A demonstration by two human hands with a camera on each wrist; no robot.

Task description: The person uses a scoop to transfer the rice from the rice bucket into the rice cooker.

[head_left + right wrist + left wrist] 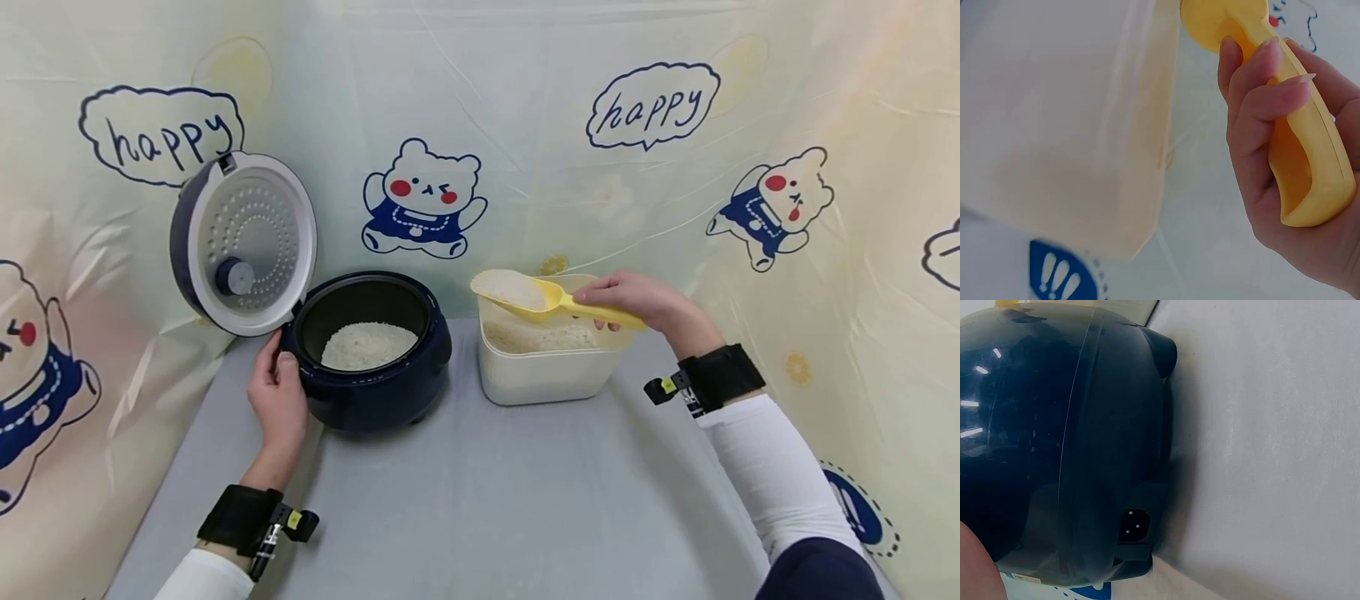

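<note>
A dark blue rice cooker (375, 367) stands on the grey table with its lid (243, 243) swung up and white rice in its pot. My left hand (277, 392) rests against its left side; the left wrist view shows the cooker's dark wall (1072, 444) and its power socket (1134, 526). My right hand (637, 302) grips the handle of a yellow scoop (540, 297) heaped with rice, held above the white rice container (540, 371). In the right wrist view my fingers (1260, 100) curl round the yellow scoop handle (1310, 169) beside the container wall (1066, 125).
The grey table (480, 500) stretches toward me in front of the cooker and container. A printed curtain with bears and "happy" bubbles (652, 104) walls in the back and both sides.
</note>
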